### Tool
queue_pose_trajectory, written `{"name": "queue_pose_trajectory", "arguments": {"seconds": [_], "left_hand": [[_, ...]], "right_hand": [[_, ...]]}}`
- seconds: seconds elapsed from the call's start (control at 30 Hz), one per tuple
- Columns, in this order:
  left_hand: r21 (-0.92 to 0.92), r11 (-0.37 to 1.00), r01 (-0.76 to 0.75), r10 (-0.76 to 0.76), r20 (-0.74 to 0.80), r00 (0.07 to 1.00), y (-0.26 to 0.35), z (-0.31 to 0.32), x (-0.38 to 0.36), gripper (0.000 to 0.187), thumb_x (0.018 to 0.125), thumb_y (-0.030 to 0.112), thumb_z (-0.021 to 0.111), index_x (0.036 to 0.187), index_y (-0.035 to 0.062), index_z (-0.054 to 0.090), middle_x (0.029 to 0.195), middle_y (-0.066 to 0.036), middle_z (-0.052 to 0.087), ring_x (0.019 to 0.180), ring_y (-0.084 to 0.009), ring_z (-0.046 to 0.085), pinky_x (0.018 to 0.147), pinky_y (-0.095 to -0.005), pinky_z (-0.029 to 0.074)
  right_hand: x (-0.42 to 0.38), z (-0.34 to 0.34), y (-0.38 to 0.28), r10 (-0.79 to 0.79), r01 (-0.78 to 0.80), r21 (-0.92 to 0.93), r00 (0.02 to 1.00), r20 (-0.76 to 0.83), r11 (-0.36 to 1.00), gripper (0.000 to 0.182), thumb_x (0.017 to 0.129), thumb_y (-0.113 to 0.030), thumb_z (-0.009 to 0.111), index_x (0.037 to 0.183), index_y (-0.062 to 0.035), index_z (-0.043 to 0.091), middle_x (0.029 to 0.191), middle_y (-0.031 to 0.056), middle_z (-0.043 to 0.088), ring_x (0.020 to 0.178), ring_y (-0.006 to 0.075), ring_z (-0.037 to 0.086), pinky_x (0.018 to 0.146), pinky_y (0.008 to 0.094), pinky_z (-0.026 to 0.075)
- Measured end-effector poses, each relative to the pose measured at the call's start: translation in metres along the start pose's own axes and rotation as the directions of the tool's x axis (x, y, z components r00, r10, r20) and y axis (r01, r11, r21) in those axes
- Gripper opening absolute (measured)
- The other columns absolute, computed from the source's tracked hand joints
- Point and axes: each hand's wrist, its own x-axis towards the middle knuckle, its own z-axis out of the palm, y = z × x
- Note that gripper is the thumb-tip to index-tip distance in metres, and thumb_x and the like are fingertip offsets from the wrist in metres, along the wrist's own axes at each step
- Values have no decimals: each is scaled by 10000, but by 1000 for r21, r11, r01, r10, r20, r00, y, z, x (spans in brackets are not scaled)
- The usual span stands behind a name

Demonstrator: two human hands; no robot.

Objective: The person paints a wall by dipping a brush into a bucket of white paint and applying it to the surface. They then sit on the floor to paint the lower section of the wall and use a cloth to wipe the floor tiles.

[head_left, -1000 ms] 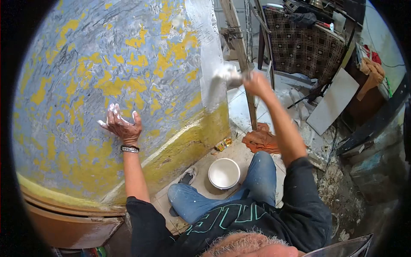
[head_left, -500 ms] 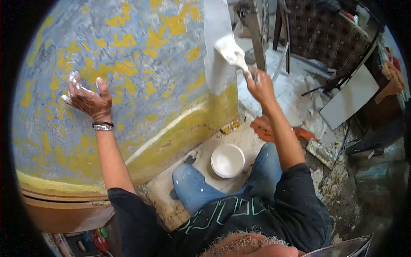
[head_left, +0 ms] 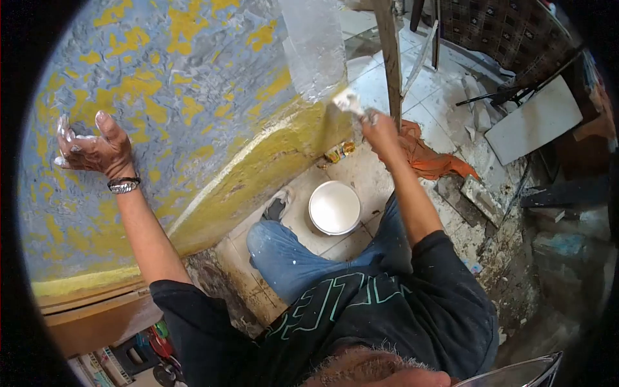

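Note:
My left hand (head_left: 97, 147), its fingertips smeared white, is spread against the blue-grey and yellow patchy wall (head_left: 187, 97) with nothing held. My right hand (head_left: 379, 132) grips a white-coated brush (head_left: 348, 102) at the wall's right edge, just below a whitish strip (head_left: 314, 48). Whether the bristles touch the wall is hard to tell. On the floor between my knees stands a white bucket (head_left: 334, 208) with white contents.
An orange cloth (head_left: 435, 158) lies on the floor to the right, near a wooden post (head_left: 389, 58). Farther right are a pale board (head_left: 534, 121) and rubble. Small colourful wrappers (head_left: 340, 152) lie by the wall's foot. Tools (head_left: 138, 355) sit at the lower left.
My right hand and the brush have moved down and slightly left, from the whitish strip to below it. My left hand appears farther left. The whole view has shifted a little.

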Motion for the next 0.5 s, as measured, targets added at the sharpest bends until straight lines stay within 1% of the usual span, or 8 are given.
{"name": "queue_pose_trajectory", "arguments": {"seconds": [0.07,0.1,0.17,0.3,0.33,0.37,0.4,0.5], "left_hand": [[-26,1000,-9,9,-1,1000,-7,3,-4,610,798,498,606,1213,67,489,1177,-128,522,1116,-317,464,1016,-538,217],[53,998,-20,18,24,1000,-15,2,-10,624,775,515,619,1182,57,503,1164,-137,526,1095,-318,469,969,-521,251],[138,990,-34,30,31,999,-27,7,-15,646,744,543,632,1136,42,521,1142,-151,533,1064,-321,477,895,-499,296],[215,977,1,-17,74,997,-46,18,-30,685,717,584,640,1095,24,530,1131,-191,538,1029,-332,481,821,-480,314],[224,975,8,-35,119,992,-52,20,-33,693,713,591,643,1087,18,534,1131,-206,537,1023,-338,480,817,-479,315],[219,976,19,-63,198,978,-61,21,-35,698,712,593,647,1079,9,540,1131,-226,535,1019,-346,478,830,-483,316],[229,973,24,-78,226,971,-65,26,-38,700,706,588,653,1087,12,538,1129,-225,536,1022,-351,479,843,-485,315],[202,979,14,-57,210,976,-67,29,-42,710,688,571,673,1112,19,531,1121,-223,539,1029,-363,482,883,-491,314]], "right_hand": [[-6,-39,-27,-71,81,128,994,-85,988,214,869,-231,594,975,-57,659,681,175,634,574,300,611,577,404,494],[-27,-67,-65,45,-40,183,999,-24,982,203,886,-232,590,945,-48,652,593,98,576,490,205,556,516,383,472],[-33,-66,-27,-183,154,252,978,98,956,195,882,-248,597,931,-67,652,588,59,559,529,179,565,542,374,482],[-81,-50,-17,-352,521,-160,742,571,838,231,867,-295,606,940,-85,670,721,141,667,679,299,665,630,437,515],[-91,-32,-27,-26,440,-339,640,768,832,246,846,-315,618,935,-97,688,856,178,686,812,351,672,692,465,527],[-105,-14,-40,122,468,-475,604,787,745,238,824,-292,626,938,-96,699,902,171,691,861,335,676,730,442,541],[-117,16,-23,114,523,-447,550,827,726,219,798,-253,639,929,-92,707,917,175,693,879,340,677,746,434,546],[-147,82,6,15,626,-452,575,818,635,168,751,-153,637,870,-62,714,856,142,705,797,317,698,686,428,560]]}}
